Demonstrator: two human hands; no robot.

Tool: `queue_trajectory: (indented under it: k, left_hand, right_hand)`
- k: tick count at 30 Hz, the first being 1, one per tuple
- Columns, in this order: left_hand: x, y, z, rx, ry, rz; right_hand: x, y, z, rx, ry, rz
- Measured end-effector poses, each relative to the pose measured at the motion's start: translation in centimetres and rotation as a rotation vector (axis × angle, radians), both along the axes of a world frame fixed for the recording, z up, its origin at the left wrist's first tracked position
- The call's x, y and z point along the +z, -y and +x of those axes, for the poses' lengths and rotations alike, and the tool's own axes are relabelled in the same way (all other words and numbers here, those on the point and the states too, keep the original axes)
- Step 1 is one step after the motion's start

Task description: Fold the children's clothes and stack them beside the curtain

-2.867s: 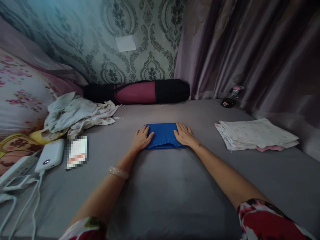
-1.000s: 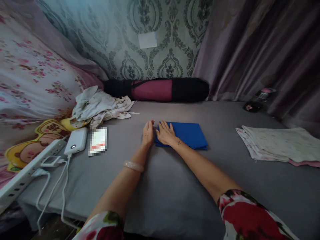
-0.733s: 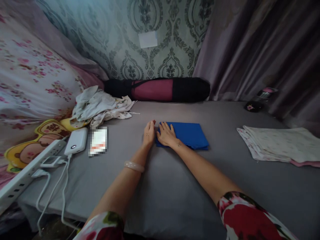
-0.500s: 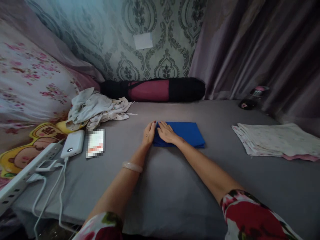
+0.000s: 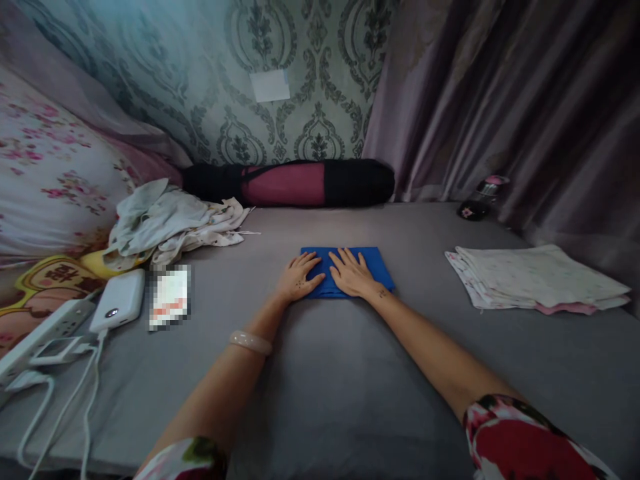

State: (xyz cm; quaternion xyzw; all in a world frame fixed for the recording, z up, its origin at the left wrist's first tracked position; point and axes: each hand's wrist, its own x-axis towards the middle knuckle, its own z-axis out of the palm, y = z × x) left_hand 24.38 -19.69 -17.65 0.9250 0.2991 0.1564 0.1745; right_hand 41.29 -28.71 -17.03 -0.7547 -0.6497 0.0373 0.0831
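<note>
A folded blue cloth (image 5: 373, 267) lies flat on the grey bed sheet (image 5: 320, 373) in the middle of the head view. My left hand (image 5: 299, 278) rests palm down on the cloth's left part, fingers stretched out. A pale bangle sits on that wrist. My right hand (image 5: 351, 273) lies flat on the cloth's middle, fingers spread, close beside the left hand. Neither hand holds anything.
A heap of pale crumpled clothes (image 5: 170, 223) lies at the back left. A stack of folded light cloths (image 5: 535, 279) sits at the right. A black and pink roll (image 5: 290, 183) lines the wall. Power bank (image 5: 119, 309), power strip (image 5: 30, 337) and cables lie at the left edge; a bottle (image 5: 477, 200) stands by the curtain.
Both hands have come onto the blue cloth, now narrower after a fold from the right. The left hand moved from the sheet beside it onto its left part. The view swung slightly right.
</note>
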Motion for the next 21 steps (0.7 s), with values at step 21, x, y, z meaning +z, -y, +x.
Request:
queue_trajectory:
  k: [21]
  left_hand:
    - [3.9,-1.9,-0.1,0.501,-0.160,-0.339]
  right_hand:
    - [3.7,4.6,7.1,-0.705,-0.345,-0.078]
